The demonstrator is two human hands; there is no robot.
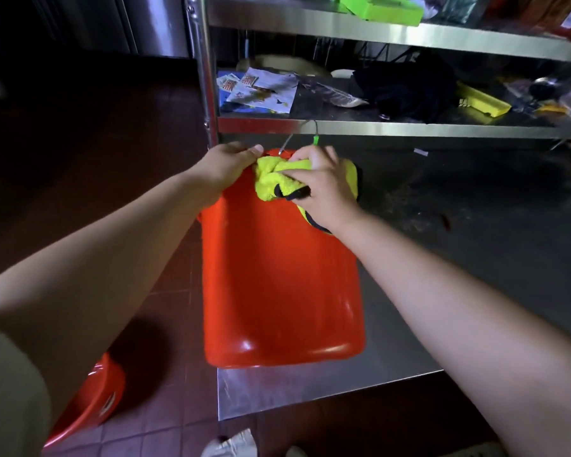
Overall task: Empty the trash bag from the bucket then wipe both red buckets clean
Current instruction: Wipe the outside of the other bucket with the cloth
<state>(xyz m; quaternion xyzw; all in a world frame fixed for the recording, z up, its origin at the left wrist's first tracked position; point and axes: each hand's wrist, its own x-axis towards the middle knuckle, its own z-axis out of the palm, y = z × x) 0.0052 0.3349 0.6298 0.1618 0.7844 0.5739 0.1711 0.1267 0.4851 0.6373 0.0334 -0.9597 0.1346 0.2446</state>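
A red rectangular bucket [277, 275] lies on its side on the steel table [475, 258], its base toward me and its far end near the shelf post. My left hand [225, 166] grips the bucket's far left edge. My right hand [320, 189] presses a bunched yellow-green cloth [277, 179] with dark trim against the bucket's far end. A second red bucket [93, 400] stands on the tiled floor at the lower left, partly hidden by my left arm. No trash bag shows.
A steel shelf rack [376, 128] rises just behind the bucket, holding papers [261, 90], a dark bag [406, 87] and a yellow box [482, 100]. A wire hook [307, 133] hangs from the shelf edge. Crumbs [419, 206] lie on the table to the right.
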